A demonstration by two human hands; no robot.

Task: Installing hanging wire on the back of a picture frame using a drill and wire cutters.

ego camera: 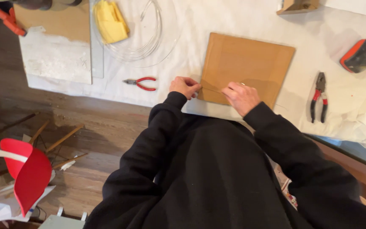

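My left hand (184, 86) and my right hand (241, 96) are both pinched on a thin wire (212, 88) stretched between them, just above the near edge of a square brown board (250, 59). The board lies flat on a white-covered table (217, 19). Both arms wear black sleeves. The left hand sits at the board's near left corner, while the right one rests over its near edge.
Small red-handled pliers (140, 83) lie left of my hands. Larger red-and-black pliers (319, 97) lie to the right. A coil of clear wire (145, 38) and yellow cloth (110, 21) sit at the back left. A red chair (28, 174) stands on the wooden floor.
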